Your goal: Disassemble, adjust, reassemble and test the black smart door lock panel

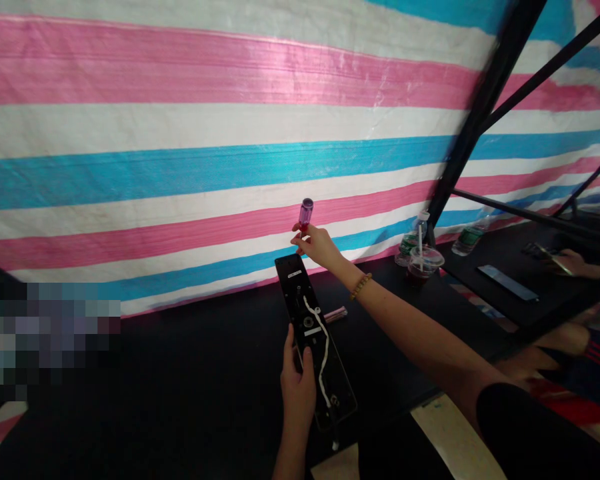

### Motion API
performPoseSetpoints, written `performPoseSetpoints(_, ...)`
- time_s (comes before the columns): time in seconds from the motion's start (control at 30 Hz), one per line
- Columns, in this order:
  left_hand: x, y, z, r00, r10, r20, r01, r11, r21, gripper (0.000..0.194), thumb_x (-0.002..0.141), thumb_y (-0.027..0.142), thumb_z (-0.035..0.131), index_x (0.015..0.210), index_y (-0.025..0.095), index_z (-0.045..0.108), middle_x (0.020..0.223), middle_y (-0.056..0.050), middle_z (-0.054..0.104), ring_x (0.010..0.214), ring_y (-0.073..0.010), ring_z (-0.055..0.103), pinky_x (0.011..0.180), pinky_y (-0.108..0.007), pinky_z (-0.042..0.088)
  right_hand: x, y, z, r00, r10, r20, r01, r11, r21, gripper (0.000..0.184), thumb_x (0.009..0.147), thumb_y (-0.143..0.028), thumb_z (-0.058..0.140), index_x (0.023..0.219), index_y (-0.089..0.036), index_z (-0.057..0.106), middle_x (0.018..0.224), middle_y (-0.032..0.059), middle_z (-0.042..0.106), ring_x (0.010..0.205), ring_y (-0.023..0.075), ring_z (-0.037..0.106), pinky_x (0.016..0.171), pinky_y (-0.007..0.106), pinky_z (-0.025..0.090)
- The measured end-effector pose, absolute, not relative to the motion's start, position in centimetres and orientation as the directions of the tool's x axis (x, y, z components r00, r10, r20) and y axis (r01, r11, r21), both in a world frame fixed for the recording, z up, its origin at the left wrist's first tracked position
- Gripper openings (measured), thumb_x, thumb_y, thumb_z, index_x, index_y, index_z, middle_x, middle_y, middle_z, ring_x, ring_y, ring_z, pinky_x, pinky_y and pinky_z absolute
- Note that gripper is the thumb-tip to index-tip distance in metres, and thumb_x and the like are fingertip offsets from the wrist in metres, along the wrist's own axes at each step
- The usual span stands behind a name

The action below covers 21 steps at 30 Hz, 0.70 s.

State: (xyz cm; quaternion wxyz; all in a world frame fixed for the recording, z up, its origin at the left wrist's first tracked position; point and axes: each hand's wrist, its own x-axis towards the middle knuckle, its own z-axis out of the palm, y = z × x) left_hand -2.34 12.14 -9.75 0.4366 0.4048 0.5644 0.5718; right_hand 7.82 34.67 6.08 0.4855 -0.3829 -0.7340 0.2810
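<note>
My left hand [299,385], half-curled, holds the panel [315,342] by its edge, likely to steady it; my right hand [321,246] pinches the screwdriver [306,212] handle-up, presumably for control.

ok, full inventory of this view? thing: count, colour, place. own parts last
Striped sheet: 1, pink/blue/white, behind the table
Metal frame: 1, black, right
Near table: 1, black, below
Far table: 1, black, right
Long panel: 1, black, centre
Cable: 1, white, along the panel
Screwdriver: 1, purple, in right hand
Slim rod: 1, pinkish, beside the panel
Bottles: 2, clear with green labels, right
Cup with straw: 1, clear, dark contents, near the bottles
Flat slab: 1, blue-grey, far table
Co-worker's hand: 1, far right, held item unclear
Left edge: pixelated, can't tell
Bracelet: 1, brownish, right wrist
Left hand: 1, against the panel
Right hand: 1, above the panel's far end
</note>
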Motion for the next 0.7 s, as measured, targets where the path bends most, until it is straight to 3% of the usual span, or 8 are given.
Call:
performPoseSetpoints(0.13, -2.36, 12.14, -9.56, -0.304, 0.953, -0.017, -0.028, 0.009, 1.0, 0.07, 0.09, 0.048, 0.058, 0.153, 0.025, 0.036, 0.122, -0.011, 0.07, 0.107, -0.0245, 0.07, 0.09, -0.036, 0.055, 7.86, 34.94, 5.65, -0.291, 0.839, 0.459, 0.201, 0.523, -0.829, 0.003, 0.086, -0.016, 0.062, 0.086, -0.018, 0.064, 0.077, 0.0002, 0.069, 0.062, 0.0134, 0.072, 0.061, 0.024, 0.061)
performPoseSetpoints(0.2, -2.36, 12.17, -9.54, -0.294, 0.956, -0.008, -0.025, 0.001, 1.0, 0.071, 0.09, 0.048, 0.057, 0.153, 0.025, 0.034, 0.121, -0.011, 0.07, 0.107, -0.0243, 0.07, 0.09, -0.036, 0.055, 7.87, 35.12, 5.49, -0.279, 0.844, 0.459, 0.193, 0.517, -0.834, 0.005, 0.086, -0.015, 0.061, 0.082, -0.017, 0.062, 0.072, -0.0004, 0.067, 0.063, 0.0146, 0.073, 0.061, 0.024, 0.061)
performPoseSetpoints(0.37, -2.34, 12.23, -9.76, -0.288, 0.958, -0.011, -0.031, 0.002, 1.0, 0.071, 0.091, 0.048, 0.056, 0.154, 0.025, 0.032, 0.123, -0.01, 0.069, 0.109, -0.0236, 0.069, 0.092, -0.036, 0.055, 7.79, 35.03, 5.77, -0.159, 0.85, 0.503, 0.239, 0.527, -0.815, 0.01, 0.084, -0.019, 0.067, 0.089, -0.018, 0.06, 0.072, -0.0021, 0.065, 0.056, 0.0131, 0.071, 0.051, 0.019, 0.057)
performPoseSetpoints(0.47, -2.36, 12.21, -9.81, -0.277, 0.961, -0.005, -0.035, -0.005, 0.999, 0.07, 0.092, 0.048, 0.054, 0.154, 0.026, 0.031, 0.125, -0.01, 0.069, 0.112, -0.0236, 0.068, 0.093, -0.035, 0.054, 7.88, 34.67, 6.07, -0.175, 0.843, 0.509, 0.221, 0.537, -0.814, 0.015, 0.085, -0.016, 0.063, 0.099, -0.019, 0.061, 0.077, -0.0019, 0.067, 0.056, 0.0117, 0.07, 0.053, 0.02, 0.058)
performPoseSetpoints(0.7, -2.32, 12.11, -9.41, -0.294, 0.956, 0.008, -0.02, -0.014, 1.0, 0.07, 0.09, 0.047, 0.057, 0.153, 0.025, 0.034, 0.127, -0.01, 0.068, 0.115, -0.0241, 0.066, 0.098, -0.036, 0.051, 8.11, 34.68, 5.77, -0.162, 0.846, 0.507, 0.226, 0.532, -0.816, 0.008, 0.086, -0.015, 0.06, 0.079, -0.018, 0.061, 0.067, -0.0002, 0.068, 0.063, 0.0166, 0.074, 0.062, 0.026, 0.062)
